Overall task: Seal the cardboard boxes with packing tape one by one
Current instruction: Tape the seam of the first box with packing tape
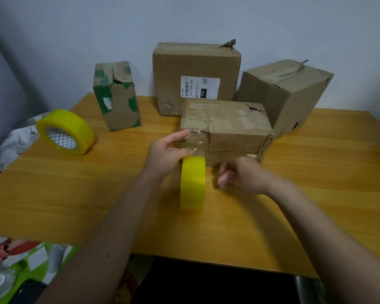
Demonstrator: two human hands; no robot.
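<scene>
A flat worn cardboard box [233,128] lies in the middle of the wooden table [75,194]. A yellow roll of packing tape [192,183] stands on edge just in front of it. A clear strip of tape runs from the roll up onto the box's front left corner. My left hand [168,151] pinches that strip between thumb and fingers at the box's corner, index finger stretched along the top edge. My right hand [241,176], blurred, hovers right of the roll with fingers curled; nothing shows in it.
A second yellow tape roll [66,132] lies at the table's left edge. Behind stand a green-patched box [116,95], a large labelled box [195,77] and a tilted box [287,95]. Patterned cloth and clutter lie off the left and front edges.
</scene>
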